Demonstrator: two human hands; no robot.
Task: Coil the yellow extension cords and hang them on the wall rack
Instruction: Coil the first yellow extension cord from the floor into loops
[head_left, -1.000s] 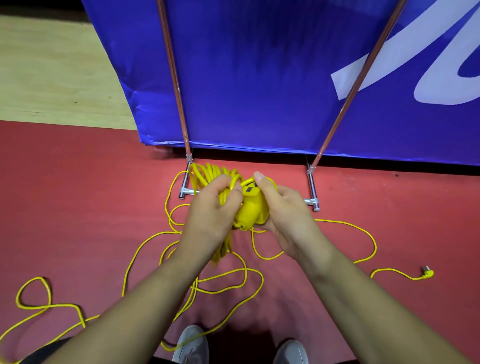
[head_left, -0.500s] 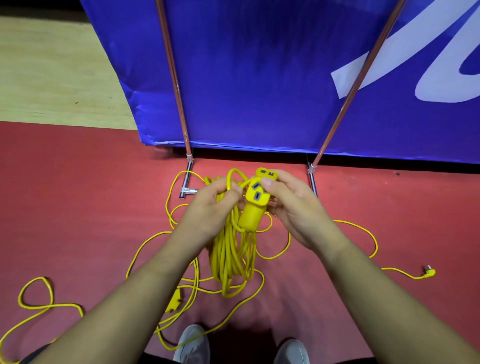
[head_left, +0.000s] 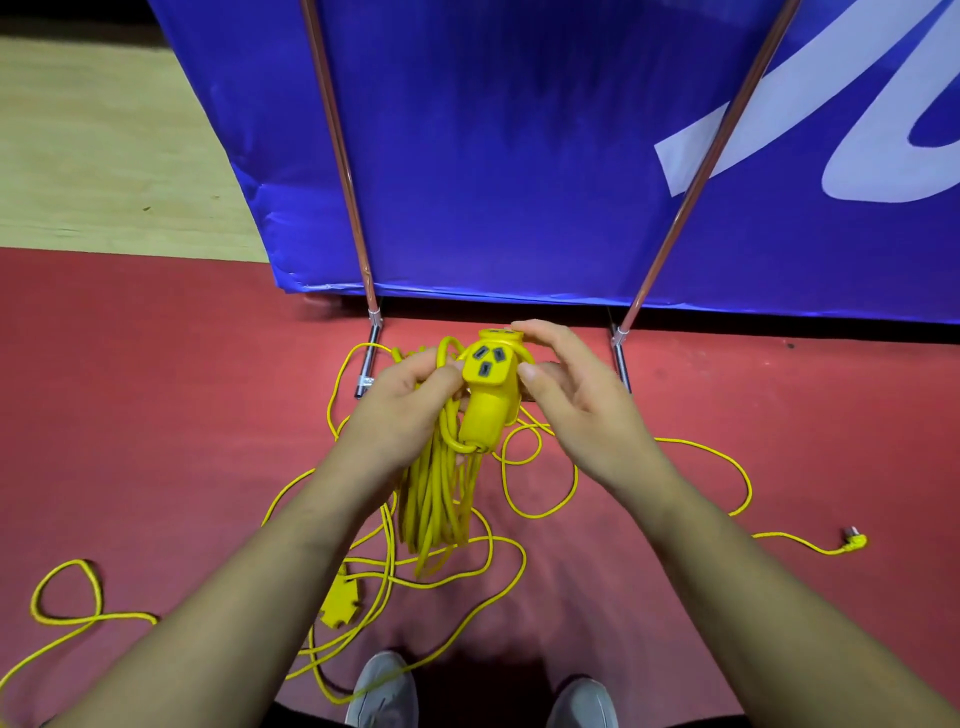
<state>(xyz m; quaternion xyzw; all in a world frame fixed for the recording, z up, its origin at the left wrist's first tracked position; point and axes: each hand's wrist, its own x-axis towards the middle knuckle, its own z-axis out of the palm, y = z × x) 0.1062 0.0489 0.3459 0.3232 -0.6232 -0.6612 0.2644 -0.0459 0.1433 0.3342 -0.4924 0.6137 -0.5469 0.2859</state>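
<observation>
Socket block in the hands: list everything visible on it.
The socket block is bright yellow, plastic-looking, a wide head narrowing to a neck below. The face toward the camera has three dark slots; a second face on top is partly covered. It is held upright above the red floor. The right hand pinches the head, forefinger on top, thumb at its right edge. The left hand grips the coiled cord against its left side. Cord loops at the neck.
</observation>
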